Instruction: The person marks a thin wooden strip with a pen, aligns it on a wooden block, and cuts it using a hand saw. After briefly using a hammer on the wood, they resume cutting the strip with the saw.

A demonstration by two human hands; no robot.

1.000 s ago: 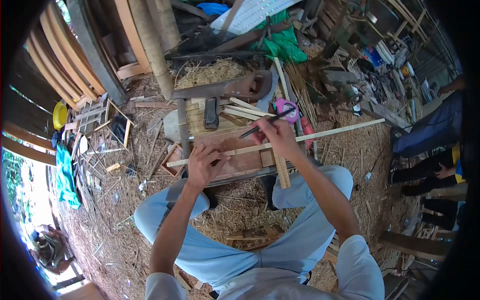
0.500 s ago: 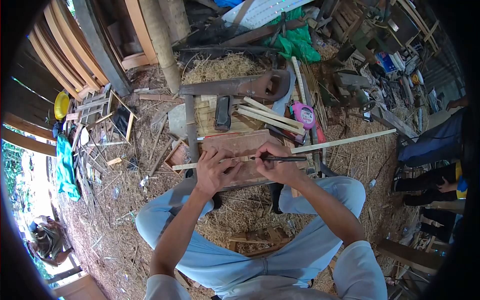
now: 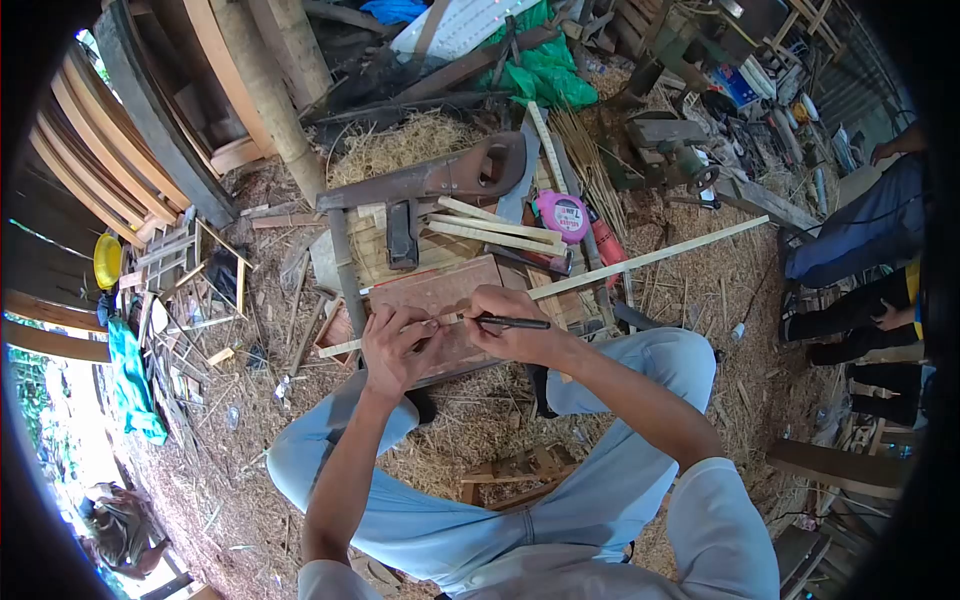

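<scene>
A long thin wooden strip (image 3: 650,257) lies slantwise over a reddish board (image 3: 440,290) on the low bench. My left hand (image 3: 395,345) pinches the strip left of its middle. In my right hand (image 3: 505,325) is a dark pen (image 3: 514,322), pointing left, its tip close to the strip beside my left fingers. Behind the hands are a dark block-shaped tool (image 3: 402,235), several short sticks (image 3: 495,235), a pink tape measure (image 3: 562,217) and a hand saw (image 3: 430,175).
A red-handled tool (image 3: 607,245) lies at the bench's right side. Wood shavings (image 3: 400,145) and scraps cover the ground. Two people (image 3: 865,280) stand at the right edge; another person (image 3: 120,530) is at the lower left. A bench vise (image 3: 680,150) stands at the upper right.
The view has turned and shifted, so the bench and its objects appear further left and tilted. Both hands remain at the strip, with the pen tip still near my left fingers.
</scene>
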